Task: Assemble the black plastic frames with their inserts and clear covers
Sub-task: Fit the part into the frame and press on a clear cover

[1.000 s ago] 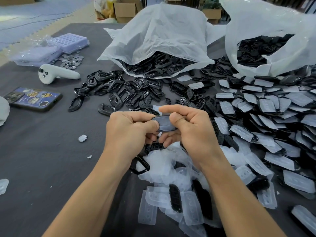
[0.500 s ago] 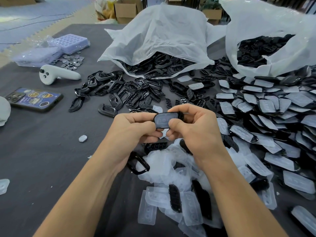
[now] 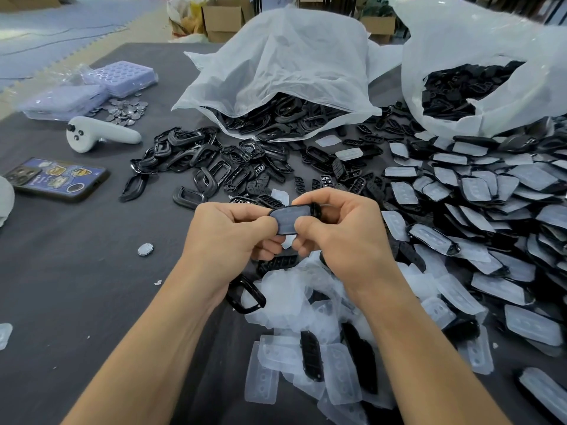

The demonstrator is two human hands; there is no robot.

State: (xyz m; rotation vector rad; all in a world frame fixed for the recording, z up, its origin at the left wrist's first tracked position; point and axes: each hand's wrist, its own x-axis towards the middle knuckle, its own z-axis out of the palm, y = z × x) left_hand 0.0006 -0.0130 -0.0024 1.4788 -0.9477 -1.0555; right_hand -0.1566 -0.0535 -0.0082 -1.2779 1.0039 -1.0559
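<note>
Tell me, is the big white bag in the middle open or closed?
Open: the bag gapes at its mouth, and black frames spill onto the table.

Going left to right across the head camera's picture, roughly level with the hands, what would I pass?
Phone → small silver disc → left hand → black frame pinched between both hands → right hand → heap of covered frames.
</note>
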